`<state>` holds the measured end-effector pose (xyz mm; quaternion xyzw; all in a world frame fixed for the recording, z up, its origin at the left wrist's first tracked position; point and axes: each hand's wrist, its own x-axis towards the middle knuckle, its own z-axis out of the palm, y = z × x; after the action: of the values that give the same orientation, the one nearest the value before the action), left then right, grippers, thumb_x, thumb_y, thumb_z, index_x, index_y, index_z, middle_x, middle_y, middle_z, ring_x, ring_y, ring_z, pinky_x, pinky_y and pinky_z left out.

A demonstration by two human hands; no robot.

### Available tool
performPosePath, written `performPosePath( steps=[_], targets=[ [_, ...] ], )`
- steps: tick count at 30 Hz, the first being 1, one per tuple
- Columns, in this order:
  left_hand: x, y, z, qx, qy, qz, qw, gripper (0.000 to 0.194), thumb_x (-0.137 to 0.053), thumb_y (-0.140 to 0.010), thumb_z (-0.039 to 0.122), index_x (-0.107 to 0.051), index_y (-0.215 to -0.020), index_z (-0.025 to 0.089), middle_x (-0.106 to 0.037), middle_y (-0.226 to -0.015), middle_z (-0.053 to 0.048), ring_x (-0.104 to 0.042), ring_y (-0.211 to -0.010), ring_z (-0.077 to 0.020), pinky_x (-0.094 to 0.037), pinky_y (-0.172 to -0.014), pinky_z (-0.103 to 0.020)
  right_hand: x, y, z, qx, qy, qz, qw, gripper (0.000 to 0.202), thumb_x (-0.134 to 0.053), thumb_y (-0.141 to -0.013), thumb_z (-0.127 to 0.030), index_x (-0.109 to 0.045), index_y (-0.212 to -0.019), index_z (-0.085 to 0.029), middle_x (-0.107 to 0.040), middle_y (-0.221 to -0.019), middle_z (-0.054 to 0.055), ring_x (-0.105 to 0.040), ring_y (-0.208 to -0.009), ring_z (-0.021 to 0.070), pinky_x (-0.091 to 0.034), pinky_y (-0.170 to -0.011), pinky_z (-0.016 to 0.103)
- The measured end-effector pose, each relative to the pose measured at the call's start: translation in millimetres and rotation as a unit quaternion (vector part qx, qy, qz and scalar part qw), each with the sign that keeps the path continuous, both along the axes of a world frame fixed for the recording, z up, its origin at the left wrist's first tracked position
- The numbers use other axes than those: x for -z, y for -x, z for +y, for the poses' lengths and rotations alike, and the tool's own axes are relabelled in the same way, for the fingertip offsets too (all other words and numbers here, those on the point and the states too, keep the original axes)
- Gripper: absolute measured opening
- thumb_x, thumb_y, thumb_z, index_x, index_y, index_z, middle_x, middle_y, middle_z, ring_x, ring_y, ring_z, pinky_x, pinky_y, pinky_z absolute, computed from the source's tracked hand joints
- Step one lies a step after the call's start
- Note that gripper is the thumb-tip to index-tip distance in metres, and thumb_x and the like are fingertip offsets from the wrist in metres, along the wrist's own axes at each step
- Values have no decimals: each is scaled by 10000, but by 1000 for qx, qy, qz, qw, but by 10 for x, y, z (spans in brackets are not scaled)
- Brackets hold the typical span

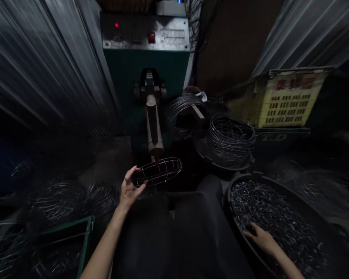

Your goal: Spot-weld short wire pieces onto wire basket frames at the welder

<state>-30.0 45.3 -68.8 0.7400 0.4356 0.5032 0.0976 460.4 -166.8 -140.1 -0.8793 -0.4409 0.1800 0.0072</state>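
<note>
My left hand (130, 189) grips the near-left rim of a round wire frame (174, 170), thumb on one side and fingers on the other. The frame is tilted under the tip of the welding machine's arm (155, 131); whether the two touch I cannot tell. On the right, my right hand (260, 237) reaches into a large black tub (235, 176) full of small metal pieces (279, 221). Its fingers are curled at the pieces near the tub's left side. Dim light hides what lies between them.
Ahead stands the green machine body (148, 64) with a red switch. Wire hoops (231, 139) are stacked in a basin right of centre, near a wire coil (180, 108). A yellow crate (291, 100) is at the back right. A green crate (88, 228) stands at the lower left.
</note>
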Motion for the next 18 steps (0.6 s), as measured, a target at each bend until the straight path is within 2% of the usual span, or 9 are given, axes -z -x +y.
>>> performPosePath(
  steps=[3, 6, 9, 15, 18],
  targets=[
    [-84, -10, -64, 16, -1, 11, 1000, 696, -691, -751, 241, -313, -1336, 242, -534, -1188, -87, -591, -1055, -206, -519, -909, -404, 132, 34, -130, -32, 2, 131, 991, 147, -509, -603, -402, -587, -579, -280, -708, -723, 50, -670, -818, 314, -510, -775, 399],
    [-222, -50, -180, 41, 20, 49, 998, 584, -657, -769, 206, -414, -1296, 265, -545, -1175, -71, -561, -1089, -213, -503, -926, -396, 99, 85, -158, -19, -31, 167, 985, 213, -485, -559, -478, -591, -572, -294, -709, -731, 70, -661, -835, 351, -499, -792, 441],
    [-326, -93, -284, 55, 51, 52, 996, 535, -646, -770, 193, -468, -1268, 271, -541, -1174, -64, -553, -1085, -210, -497, -920, -379, 27, 73, -179, -22, -46, 199, 979, 253, -497, -528, -504, -616, -595, -291, -713, -768, 82, -659, -836, 343, -502, -792, 419],
    [-415, -102, -370, 49, 103, 26, 993, 554, -665, -755, 224, -470, -1272, 269, -542, -1124, -53, -560, -1038, -200, -476, -900, -362, -7, 35, -242, -74, -47, 182, 979, 191, -515, -544, -484, -524, -498, -299, -670, -628, 60, -647, -712, 329, -489, -709, 412],
    [-450, -93, -392, 46, 114, 34, 992, 564, -667, -751, 228, -472, -1278, 280, -532, -1094, -42, -563, -997, -184, -480, -874, -336, -8, -15, -299, -47, -66, 147, 986, 209, -487, -557, -504, -519, -528, -300, -674, -644, 61, -647, -733, 336, -481, -732, 426]
  ],
)
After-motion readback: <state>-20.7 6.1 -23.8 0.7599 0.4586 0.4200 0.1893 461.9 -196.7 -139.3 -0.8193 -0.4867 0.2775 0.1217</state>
